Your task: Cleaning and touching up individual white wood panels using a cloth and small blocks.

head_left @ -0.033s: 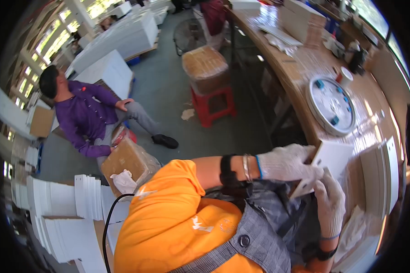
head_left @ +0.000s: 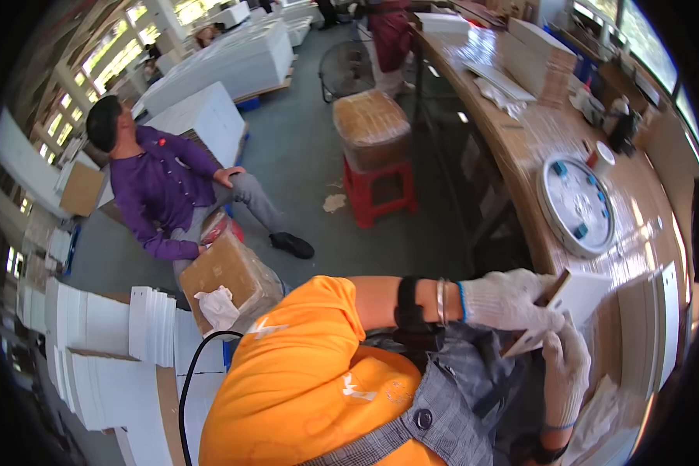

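Both my hands wear white knitted gloves and are at a white panel [head_left: 581, 293] with small holes near one edge. My left hand [head_left: 511, 300] is closed round the panel's left side, its fingertips near the holes. Lower down, my right hand [head_left: 567, 363] has its thumb and fingers closed at the panel's near edge, close to the left fingertips. The panel is tilted beside the workbench edge, and the gloves hide part of it.
Wrapped along the right is a workbench [head_left: 520, 155] bearing a round grey tray with blue blocks [head_left: 576, 206] and a cup [head_left: 602, 158]. White panels [head_left: 646, 330] stand at its near end. A seated person [head_left: 167, 179], a taped carton [head_left: 233, 283] and a red stool [head_left: 379, 194] are to the left.
The whole view has shifted slightly, so the surroundings sit farther right and a little lower. Both hands stay on the panel, with little visible change in grip.
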Demonstrator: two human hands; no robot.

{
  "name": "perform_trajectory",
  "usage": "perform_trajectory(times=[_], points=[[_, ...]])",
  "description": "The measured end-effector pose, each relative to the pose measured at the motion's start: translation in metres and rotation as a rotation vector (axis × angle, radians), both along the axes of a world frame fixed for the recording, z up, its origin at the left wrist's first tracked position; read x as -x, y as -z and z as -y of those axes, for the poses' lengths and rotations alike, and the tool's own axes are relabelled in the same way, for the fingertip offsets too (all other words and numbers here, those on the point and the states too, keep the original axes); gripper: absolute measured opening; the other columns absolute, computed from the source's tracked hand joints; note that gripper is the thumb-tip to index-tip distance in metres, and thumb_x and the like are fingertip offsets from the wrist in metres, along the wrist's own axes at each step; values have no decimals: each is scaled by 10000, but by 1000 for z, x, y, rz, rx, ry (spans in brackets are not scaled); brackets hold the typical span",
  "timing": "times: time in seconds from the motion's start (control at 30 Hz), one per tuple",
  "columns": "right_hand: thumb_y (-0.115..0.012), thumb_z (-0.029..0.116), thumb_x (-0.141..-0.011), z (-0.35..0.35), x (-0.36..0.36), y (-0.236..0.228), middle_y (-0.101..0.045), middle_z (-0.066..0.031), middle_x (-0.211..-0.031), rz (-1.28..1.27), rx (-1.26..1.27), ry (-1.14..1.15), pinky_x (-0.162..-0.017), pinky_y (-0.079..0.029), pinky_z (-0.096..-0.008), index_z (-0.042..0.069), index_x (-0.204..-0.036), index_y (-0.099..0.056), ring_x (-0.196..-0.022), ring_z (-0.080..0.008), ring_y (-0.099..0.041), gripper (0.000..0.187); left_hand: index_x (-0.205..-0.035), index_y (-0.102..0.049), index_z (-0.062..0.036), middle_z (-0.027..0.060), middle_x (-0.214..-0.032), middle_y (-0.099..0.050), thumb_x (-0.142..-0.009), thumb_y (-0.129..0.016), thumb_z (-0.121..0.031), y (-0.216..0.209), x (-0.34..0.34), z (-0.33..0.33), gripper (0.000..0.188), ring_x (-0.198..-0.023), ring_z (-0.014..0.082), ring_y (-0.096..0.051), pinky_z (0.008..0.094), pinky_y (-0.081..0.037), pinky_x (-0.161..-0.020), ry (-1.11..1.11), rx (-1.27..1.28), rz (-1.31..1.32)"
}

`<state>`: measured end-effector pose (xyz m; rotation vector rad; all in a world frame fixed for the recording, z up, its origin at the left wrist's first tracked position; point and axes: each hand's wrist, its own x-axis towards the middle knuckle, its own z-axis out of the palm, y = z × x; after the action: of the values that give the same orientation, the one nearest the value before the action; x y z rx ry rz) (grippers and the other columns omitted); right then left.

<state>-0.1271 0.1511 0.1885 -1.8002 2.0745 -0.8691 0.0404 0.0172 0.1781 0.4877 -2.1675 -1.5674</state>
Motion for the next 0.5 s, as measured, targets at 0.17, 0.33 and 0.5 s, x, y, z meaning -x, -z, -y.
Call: perform_trajectory(times=[0.17, 0.33, 0.5], points=[[-494, 130, -918, -52, -15, -34, -630, -123, -970, 300, -88, -86, -829, -456, -296, -36, -1104, -592, -872, -204, -574, 268, -1262, -497, -39, 199, -1032, -642, -805, -614, -439, -28, 11, -35, 618, -959, 331, -634, 383, -501, -795, 154, 167, 56], [-508, 202, -938, -85, 2, -17, -624, -130, -1066, 457, -212, 19, -963, -371, -310, 23, -1286, -527, -986, -184, -551, 391, -1340, -456, -59, 209, -1141, -608, -848, -560, -437, -35, 37, -37, 629, -1062, 340, -590, 385, -474, -871, 321, 245, 128], [-634, 187, -838, -122, 48, 47, -480, -197, -1315, 263, -122, 367, -1008, -363, -439, 97, -1281, -528, -1145, -359, -502, 464, -1012, -603, -11, 192, -988, -622, -863, -540, -168, 28, 115, -60, 225, -929, 351, -620, 414, -516, -770, 537, 812, -332]])
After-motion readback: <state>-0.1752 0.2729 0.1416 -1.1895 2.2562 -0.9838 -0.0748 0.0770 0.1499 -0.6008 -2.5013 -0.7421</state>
